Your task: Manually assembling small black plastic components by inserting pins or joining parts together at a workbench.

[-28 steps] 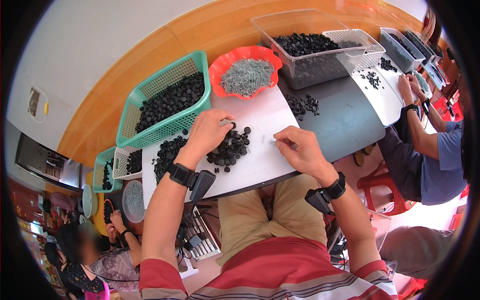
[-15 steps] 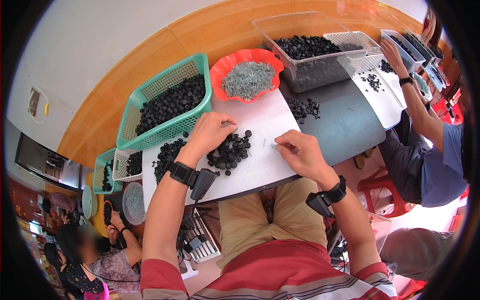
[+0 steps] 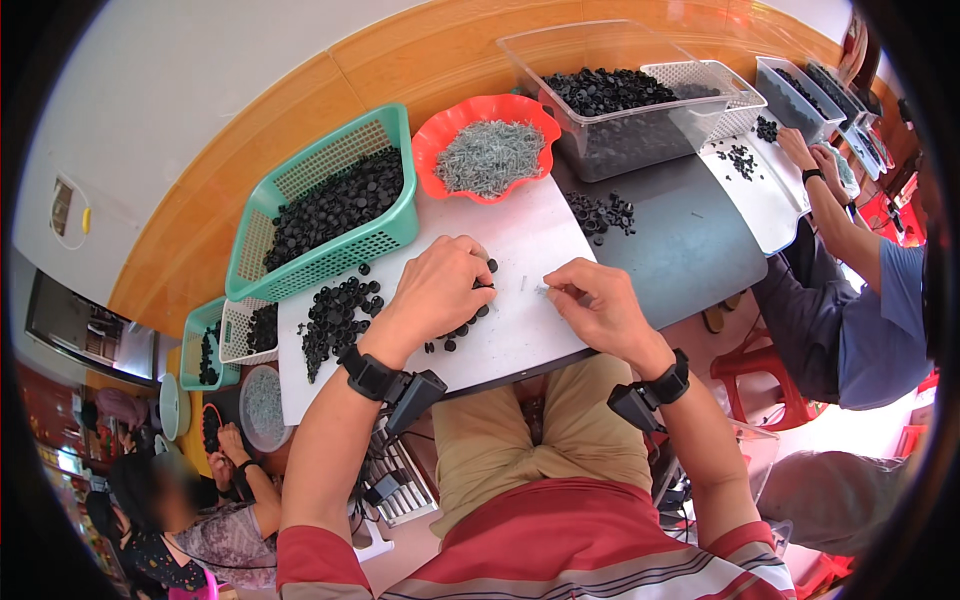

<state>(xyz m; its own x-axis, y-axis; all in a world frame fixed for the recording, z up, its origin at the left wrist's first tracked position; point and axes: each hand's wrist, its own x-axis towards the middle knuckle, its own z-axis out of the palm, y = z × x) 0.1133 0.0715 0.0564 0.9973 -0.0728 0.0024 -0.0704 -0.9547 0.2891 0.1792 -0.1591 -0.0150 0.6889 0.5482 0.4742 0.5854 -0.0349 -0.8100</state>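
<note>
Seated person sorting small black caps on a white board (image 3: 520, 240) laid over a dark tabletop (image 3: 690, 250). The left hand (image 3: 440, 295) lies palm-down on a loose heap of caps (image 3: 340, 310); its fingers (image 3: 478, 262) are curled over a few caps at the heap's right edge, and whether they grip any cannot be told. The right hand (image 3: 600, 305) rests on the bare board just beside it, thumb and forefinger pinched shut on a thin pale pin (image 3: 540, 290), its tip barely visible.

Compared with the view a second earlier, both hands have drawn closer together near the middle of the board: the left has slid rightward off the heap's centre, the right has moved in toward it with the pin. This suggests that a cap and a pin are being brought together for joining.

Behind the board stand a green basket (image 3: 395, 235) full of caps, a red bowl (image 3: 430, 150) of grey pins and a clear tub (image 3: 540, 60) of caps. At right, another person's hands (image 3: 815, 160) work at a second white board (image 3: 770, 205).
</note>
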